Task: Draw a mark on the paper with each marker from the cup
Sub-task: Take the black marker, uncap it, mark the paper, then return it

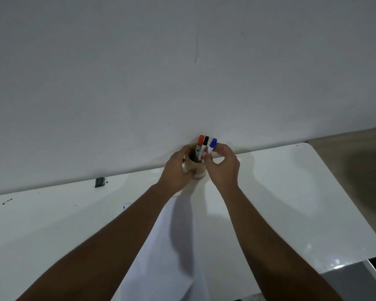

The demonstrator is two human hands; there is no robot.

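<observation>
The left hand (175, 170) holds the cup (193, 165) on the desk (280, 192). The right hand (223, 165) pinches the blue marker (212, 144). Red marker (200, 142) and black marker (205, 143) stand inside.

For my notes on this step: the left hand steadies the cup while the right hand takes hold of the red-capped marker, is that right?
Not quite. The head view shows the left hand steadying the cup, but the right hand has its grip on the blue-capped marker, not the red-capped one, which stands untouched in the cup beside the black-capped marker.
</observation>
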